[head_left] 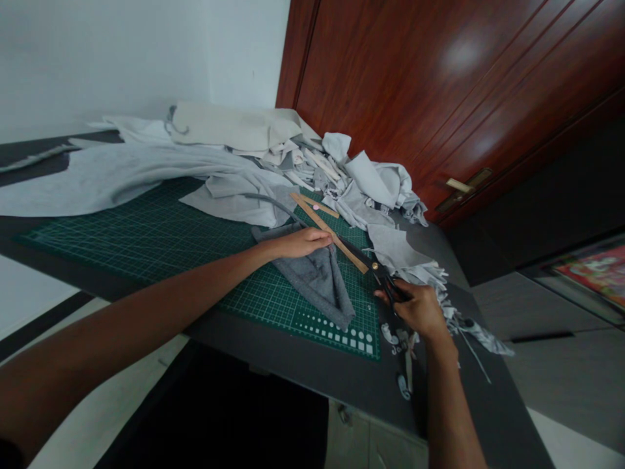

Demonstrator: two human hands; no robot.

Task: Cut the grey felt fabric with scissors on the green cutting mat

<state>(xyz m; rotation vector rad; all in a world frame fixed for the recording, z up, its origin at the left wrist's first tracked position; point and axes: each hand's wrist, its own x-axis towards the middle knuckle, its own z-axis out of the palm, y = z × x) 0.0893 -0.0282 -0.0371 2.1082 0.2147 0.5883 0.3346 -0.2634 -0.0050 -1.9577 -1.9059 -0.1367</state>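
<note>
A dark grey piece of fabric (319, 280) lies on the green cutting mat (161, 241). My left hand (303, 242) presses flat on its top edge, fingers stretched out beside a wooden ruler (328, 230). My right hand (417, 305) grips the black handles of a pair of scissors (378, 270), whose blades point toward the fabric near the ruler's lower end.
A heap of light grey and white cloth (273, 153) covers the far part of the dark table (312, 374). Fabric scraps (439, 277) lie at the right edge by my right hand. A brown wooden door (439, 85) with a handle (461, 185) stands behind.
</note>
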